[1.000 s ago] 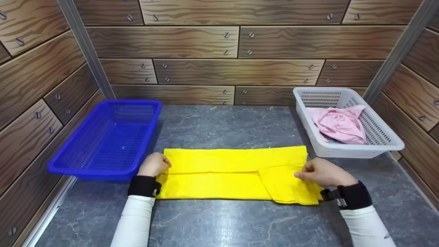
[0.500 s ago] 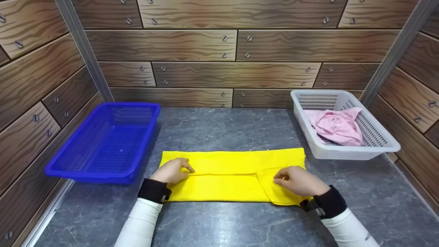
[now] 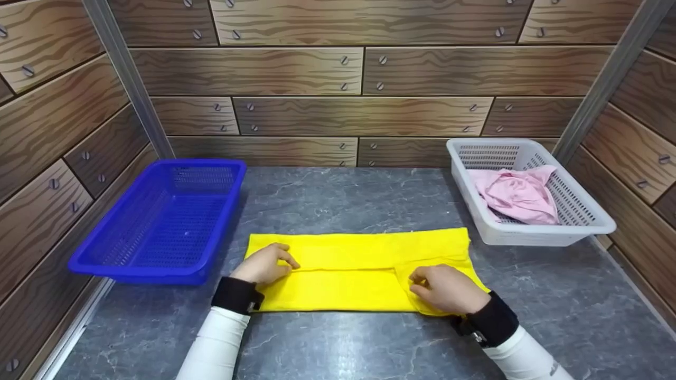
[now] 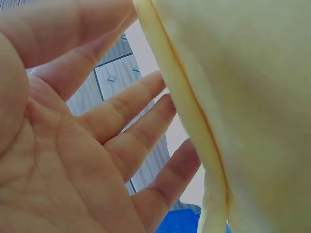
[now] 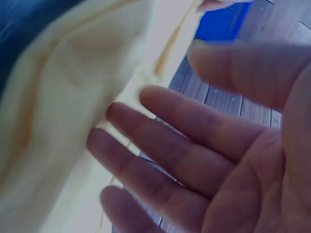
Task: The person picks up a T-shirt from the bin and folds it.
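Observation:
A folded yellow cloth (image 3: 338,290) lies flat as a long strip on the grey table, with a loose flap at its right end. Over the left end of the strip is my left hand (image 3: 266,264), its fingertips on the fold line. The left wrist view shows those fingers (image 4: 141,131) extended against the cloth edge. My right hand (image 3: 446,287) is above the flap at the other end. In the right wrist view its fingers (image 5: 165,145) are spread and nearly straight, the tips right at the fabric with nothing gripped. Both wrists wear black bands over white sleeves.
A blue plastic basket (image 3: 219,221) with nothing in it stands at the left. At the back right, a white basket (image 3: 544,229) holds a crumpled pink cloth (image 3: 520,195). Wood-patterned panels (image 3: 296,71) enclose the grey table (image 3: 348,198) at the back and sides.
My left hand has left the strip's left edge and moved right onto the fold line. The right hand has slid left and nearer over the flap. The cloth stays folded in place.

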`<state>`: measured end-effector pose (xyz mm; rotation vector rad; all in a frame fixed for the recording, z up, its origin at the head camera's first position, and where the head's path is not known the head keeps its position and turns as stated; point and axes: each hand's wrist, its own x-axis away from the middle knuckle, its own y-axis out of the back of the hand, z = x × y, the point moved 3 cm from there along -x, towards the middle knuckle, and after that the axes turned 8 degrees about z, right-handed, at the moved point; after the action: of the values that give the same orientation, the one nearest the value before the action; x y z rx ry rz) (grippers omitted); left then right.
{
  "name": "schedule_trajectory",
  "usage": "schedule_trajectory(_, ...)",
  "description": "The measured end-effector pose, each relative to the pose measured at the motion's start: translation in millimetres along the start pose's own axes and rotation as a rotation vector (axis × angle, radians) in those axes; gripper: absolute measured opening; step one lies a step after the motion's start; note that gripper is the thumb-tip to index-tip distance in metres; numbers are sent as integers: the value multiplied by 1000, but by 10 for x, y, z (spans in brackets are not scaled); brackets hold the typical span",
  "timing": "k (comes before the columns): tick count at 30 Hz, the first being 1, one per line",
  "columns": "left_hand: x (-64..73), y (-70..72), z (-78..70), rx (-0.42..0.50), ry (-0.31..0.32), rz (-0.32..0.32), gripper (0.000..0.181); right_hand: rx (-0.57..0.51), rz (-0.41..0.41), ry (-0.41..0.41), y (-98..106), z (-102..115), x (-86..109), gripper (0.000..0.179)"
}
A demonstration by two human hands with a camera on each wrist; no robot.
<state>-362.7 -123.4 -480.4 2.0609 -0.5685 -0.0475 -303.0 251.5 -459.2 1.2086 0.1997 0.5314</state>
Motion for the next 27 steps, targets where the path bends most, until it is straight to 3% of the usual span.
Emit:
schedule_trajectory(7, -16, 0, 1, 16, 38, 5, 22, 133, -46, -72, -37, -24, -156, 23)
schedule_trajectory(15, -23, -62, -108, -43, 94, -23, 28, 153, -34, -184, 61, -222, -597, 37)
schedule_trajectory(22, -10, -173, -325, -206, 42, -91, 26, 187, -11, -261, 146, -290, -1026, 38)
schedule_trajectory(27, 18, -280, -518, -225, -15, -69, 21, 186, 16, -364, 156, -284, -1294, 45)
